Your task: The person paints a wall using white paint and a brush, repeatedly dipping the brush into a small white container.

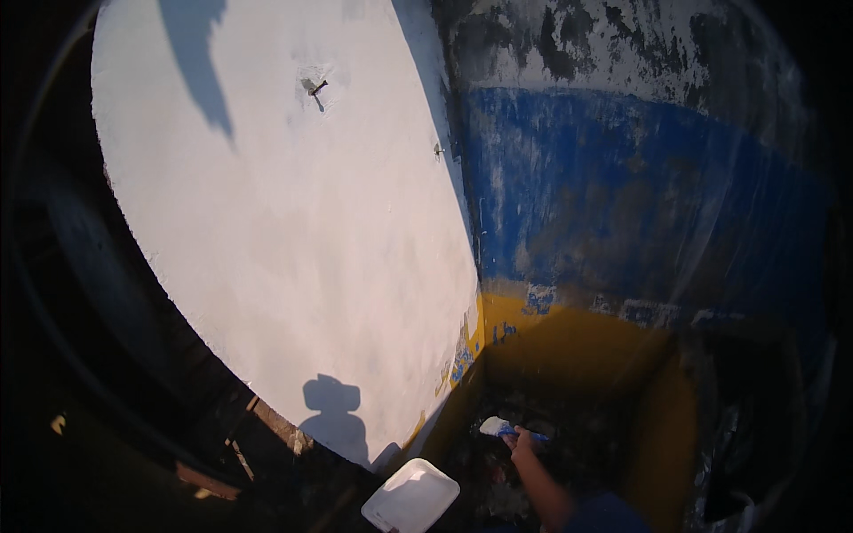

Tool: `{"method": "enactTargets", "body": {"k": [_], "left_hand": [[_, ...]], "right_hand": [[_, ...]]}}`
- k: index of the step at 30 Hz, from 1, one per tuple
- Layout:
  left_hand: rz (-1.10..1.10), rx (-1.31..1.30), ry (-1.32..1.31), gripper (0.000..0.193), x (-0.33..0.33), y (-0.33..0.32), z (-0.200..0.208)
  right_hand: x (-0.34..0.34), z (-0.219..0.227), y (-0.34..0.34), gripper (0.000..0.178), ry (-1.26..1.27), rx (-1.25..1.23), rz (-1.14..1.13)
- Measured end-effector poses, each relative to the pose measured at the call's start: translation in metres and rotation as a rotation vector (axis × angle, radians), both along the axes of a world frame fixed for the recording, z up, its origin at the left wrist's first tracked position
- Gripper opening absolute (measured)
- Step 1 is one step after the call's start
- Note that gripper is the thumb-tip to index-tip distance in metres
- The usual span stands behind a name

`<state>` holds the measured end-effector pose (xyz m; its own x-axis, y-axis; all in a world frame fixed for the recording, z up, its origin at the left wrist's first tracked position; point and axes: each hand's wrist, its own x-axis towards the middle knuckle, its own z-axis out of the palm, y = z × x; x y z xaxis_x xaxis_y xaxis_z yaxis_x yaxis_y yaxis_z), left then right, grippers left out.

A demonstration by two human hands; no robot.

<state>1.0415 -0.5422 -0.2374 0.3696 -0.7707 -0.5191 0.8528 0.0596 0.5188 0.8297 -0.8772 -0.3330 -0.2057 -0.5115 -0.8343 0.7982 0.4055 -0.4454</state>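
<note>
My right hand [524,440] is low in the view, right of centre, its forearm rising from the lower edge out of a dark blue sleeve. Its fingers are closed round a blue-handled tool [495,426] whose end is white; whether that end is bristle or blade is too small to tell. Left of my hand, at the lower edge, is a shallow white tray [411,497] with rounded corners, partly in shade. Nothing shows what supports it. My left hand is out of view.
A large white-coated wall [293,231] fills the left, with a metal stub [315,88] jutting out high up. It meets a peeling wall [613,195], blue above a yellow band [569,342]. A dark opening [751,417] is at the right. Wooden pieces [253,426] lie lower left.
</note>
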Motion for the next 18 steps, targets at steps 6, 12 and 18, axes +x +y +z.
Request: {"method": "enactTargets", "body": {"k": [6, 12, 18], "left_hand": [[-0.134, -0.049, 0.019, 0.041, 0.003, -0.03, -0.005], [-0.526, -0.261, 0.123, 0.041, -0.013, -0.095, -0.032], [-0.678, -0.521, 0.203, 0.043, 0.016, -0.085, -0.058]], "right_hand": [[-0.12, -0.018, 0.132, 0.026, 0.004, 0.127, -0.251], [-0.189, -0.004, 0.213, 0.019, 0.033, -0.073, -0.465], [-0.122, 0.072, 0.219, 0.015, -0.063, -0.098, -0.46]]}}
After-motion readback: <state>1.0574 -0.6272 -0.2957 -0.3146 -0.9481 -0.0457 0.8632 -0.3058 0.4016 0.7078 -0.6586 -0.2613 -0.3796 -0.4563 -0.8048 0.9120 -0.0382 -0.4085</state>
